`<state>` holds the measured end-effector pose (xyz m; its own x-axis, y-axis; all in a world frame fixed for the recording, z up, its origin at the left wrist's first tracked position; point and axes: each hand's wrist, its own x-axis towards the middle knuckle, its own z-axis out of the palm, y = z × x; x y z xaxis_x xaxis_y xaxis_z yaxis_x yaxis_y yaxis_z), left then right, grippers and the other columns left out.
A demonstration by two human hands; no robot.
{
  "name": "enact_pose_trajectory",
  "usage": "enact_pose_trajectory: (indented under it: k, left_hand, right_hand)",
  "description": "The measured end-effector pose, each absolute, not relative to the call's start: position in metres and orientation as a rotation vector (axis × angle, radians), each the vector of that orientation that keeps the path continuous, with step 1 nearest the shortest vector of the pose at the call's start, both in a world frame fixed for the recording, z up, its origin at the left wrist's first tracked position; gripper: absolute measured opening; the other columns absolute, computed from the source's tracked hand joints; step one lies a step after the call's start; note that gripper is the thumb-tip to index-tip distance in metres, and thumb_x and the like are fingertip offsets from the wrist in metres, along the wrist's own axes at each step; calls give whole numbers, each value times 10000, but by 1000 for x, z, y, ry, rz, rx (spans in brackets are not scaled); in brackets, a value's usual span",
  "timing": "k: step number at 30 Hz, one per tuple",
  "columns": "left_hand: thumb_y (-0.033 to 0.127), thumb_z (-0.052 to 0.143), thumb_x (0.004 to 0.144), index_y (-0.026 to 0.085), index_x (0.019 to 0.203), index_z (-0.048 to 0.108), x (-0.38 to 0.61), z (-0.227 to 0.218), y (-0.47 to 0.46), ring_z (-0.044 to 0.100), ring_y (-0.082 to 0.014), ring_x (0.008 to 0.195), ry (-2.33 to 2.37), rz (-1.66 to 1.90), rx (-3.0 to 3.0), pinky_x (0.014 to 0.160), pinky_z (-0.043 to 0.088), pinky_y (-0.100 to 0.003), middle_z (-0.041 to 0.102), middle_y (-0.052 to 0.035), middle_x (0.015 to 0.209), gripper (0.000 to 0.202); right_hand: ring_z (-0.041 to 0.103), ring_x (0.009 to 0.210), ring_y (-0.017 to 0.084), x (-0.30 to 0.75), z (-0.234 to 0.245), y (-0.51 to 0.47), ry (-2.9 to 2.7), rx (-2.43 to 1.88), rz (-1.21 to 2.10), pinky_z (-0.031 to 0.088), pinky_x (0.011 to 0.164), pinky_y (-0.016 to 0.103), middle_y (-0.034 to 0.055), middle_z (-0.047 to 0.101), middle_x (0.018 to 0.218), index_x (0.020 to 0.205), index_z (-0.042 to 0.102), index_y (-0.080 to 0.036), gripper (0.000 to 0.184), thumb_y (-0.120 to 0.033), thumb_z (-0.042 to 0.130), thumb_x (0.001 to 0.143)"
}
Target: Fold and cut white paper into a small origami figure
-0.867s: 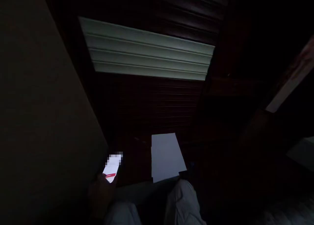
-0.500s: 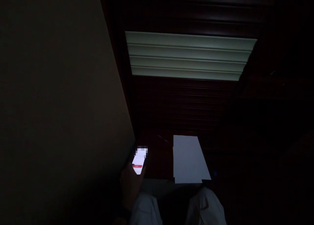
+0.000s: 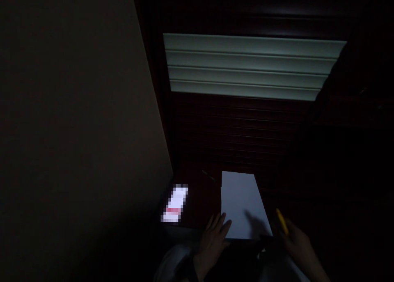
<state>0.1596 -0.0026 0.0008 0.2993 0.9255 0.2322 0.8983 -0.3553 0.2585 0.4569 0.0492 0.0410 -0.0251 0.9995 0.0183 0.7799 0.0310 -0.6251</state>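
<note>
On my far left a plain wall rises in deep shade. Just beside its foot a phone lies on the dark reddish bench, its lit screen blurred into blocks, with a red band across the lower part. It is apart from both my hands. Below it my trouser leg shows dim and grey. To the right of the phone, farther back on the bench, lies a thin object, too dark to name.

Next comes my left hand, back upward, fingers spread fairly wide and holding nothing — their tips overlap the lower left edge of the white paper. The paper lies flat on the bench, and its uneven left edge suggests more than one sheet. Behind it stands slatted panelling, dark except for one pale lit strip higher up. A dark shadow falls on the paper's lower right part.

Rightmost is my right hand, fingers closed round a yellow pen-like tool — tilted, its tip pointing up and left, beside the paper's right edge.
</note>
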Motion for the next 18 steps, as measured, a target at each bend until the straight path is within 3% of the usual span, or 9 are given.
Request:
enact_pose_trajectory:
  k: [2, 5, 9, 14, 18]
  left_hand:
    - [316, 592, 778, 295, 1294, 373, 154, -6, 6, 282, -248, 1283, 1771, 525, 2464, 1039, 262, -459, 328, -51, 1407, 561]
    - [323, 536, 817, 312, 1262, 420, 146, -11, 14, 307, -248, 1271, 1819, 544, 2452, 1033, 282, -456, 362, -33, 1389, 460]
    - [204, 525, 823, 312, 1255, 432, 139, -10, 20, 328, -238, 1261, 1900, 587, 2391, 1024, 314, -429, 363, -31, 1388, 454]
    - [25, 469, 778, 318, 1282, 400, 134, -7, 27, 401, -209, 1218, 1914, 612, 2261, 987, 387, -370, 368, -12, 1385, 586]
    - [-20, 410, 746, 333, 1314, 351, 132, 0, 27, 409, -187, 1213, 1898, 663, 2120, 993, 387, -323, 340, 17, 1399, 671]
  right_hand:
    - [621, 762, 213, 403, 44, 93, -2042, -1785, 664, 446, 637, 255, 102, 648, 864, 957, 584, -150, 216, -217, 420, 834]
    - [607, 811, 234, 347, 39, 133, -2039, -1841, 620, 412, 678, 274, 182, 625, 889, 845, 595, -80, 192, -100, 416, 780]
    - [608, 791, 242, 327, 23, 154, -1979, -1899, 654, 400, 655, 288, 209, 618, 882, 851, 584, -67, 176, -138, 437, 786]
    - [611, 617, 205, 330, 17, 169, -1863, -1862, 828, 385, 516, 249, 115, 639, 668, 781, 599, -106, 247, -295, 441, 805]
    - [590, 522, 165, 332, 15, 167, -1754, -1770, 953, 379, 457, 227, 41, 631, 608, 836, 609, -138, 233, -321, 483, 763]
